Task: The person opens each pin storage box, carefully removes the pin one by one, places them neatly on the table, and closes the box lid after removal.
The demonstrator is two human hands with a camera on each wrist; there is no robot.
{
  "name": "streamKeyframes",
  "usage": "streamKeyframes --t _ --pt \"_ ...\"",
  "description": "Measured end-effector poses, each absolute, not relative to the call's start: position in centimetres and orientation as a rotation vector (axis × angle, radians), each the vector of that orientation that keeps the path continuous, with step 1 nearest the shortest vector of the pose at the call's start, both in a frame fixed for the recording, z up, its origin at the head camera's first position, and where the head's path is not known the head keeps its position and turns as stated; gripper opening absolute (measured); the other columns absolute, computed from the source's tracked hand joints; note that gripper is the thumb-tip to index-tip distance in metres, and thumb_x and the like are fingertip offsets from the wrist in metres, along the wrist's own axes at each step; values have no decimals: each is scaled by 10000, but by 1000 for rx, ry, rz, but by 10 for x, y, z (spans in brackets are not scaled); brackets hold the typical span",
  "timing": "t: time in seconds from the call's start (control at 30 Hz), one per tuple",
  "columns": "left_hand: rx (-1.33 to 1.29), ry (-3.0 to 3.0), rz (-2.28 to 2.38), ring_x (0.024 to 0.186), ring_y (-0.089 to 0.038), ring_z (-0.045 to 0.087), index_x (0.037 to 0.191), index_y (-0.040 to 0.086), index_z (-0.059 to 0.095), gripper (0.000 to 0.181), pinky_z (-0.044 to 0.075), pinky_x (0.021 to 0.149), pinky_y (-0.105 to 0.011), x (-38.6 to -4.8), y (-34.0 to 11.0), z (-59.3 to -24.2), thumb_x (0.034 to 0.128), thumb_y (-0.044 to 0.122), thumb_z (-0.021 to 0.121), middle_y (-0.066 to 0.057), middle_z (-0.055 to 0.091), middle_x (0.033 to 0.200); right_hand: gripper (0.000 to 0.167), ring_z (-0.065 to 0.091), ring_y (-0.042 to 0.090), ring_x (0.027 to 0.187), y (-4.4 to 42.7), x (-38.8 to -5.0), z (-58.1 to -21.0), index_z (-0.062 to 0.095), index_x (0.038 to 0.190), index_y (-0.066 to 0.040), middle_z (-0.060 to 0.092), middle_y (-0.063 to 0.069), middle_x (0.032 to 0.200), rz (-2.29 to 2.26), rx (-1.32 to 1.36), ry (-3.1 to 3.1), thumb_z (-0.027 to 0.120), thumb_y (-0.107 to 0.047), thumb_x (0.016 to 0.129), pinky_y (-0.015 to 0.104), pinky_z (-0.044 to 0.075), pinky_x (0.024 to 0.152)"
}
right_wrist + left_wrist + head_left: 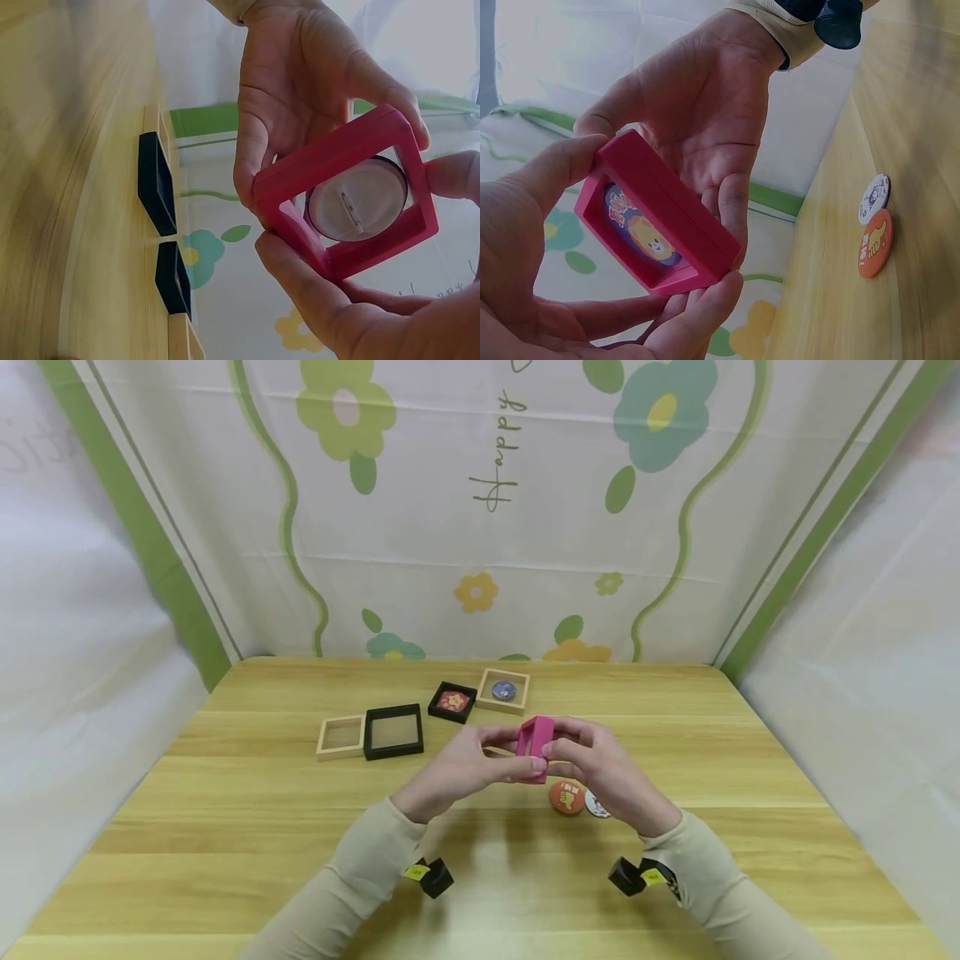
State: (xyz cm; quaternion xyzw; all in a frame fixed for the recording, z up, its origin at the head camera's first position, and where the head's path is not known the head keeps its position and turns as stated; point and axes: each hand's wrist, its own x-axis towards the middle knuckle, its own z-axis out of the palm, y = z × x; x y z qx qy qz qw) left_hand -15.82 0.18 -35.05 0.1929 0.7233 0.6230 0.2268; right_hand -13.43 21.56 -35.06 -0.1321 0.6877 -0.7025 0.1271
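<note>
Both hands hold a pink square frame above the table. The left hand grips its left side, thumb on the near edge; the right hand pinches the right side. In the left wrist view a round badge with a lion picture shows inside the frame. The right wrist view shows the badge's pale back with a pin. On the table below the right hand lie an orange badge and a white badge, partly hidden by that hand in the head view.
Behind the hands stand an empty light wooden frame, a larger black frame, a small black frame with a red badge, and a wooden frame with a blue badge. A flowered cloth rises behind the table.
</note>
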Motion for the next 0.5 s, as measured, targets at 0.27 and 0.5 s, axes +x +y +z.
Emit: streamKeyframes --t 0.27,0.5 --pt "533 1988 1720 944 -244 656 1332 62 597 632 545 807 -374 -157 3 -349 814 344 824 -64 664 1102 521 593 296 1061 216 -134 -350 431 1364 132 522 285 1251 -2035 -374 2010 563 -66 901 384 515 903" --pt "546 2021 1704 908 -234 661 1316 45 606 594 538 813 -387 -155 4 -348 831 321 810 -83 662 1071 527 601 306 1051 216 -134 -350 426 1364 142 521 290 1234 -2031 -374 2005 563 -41 889 396 521 894"
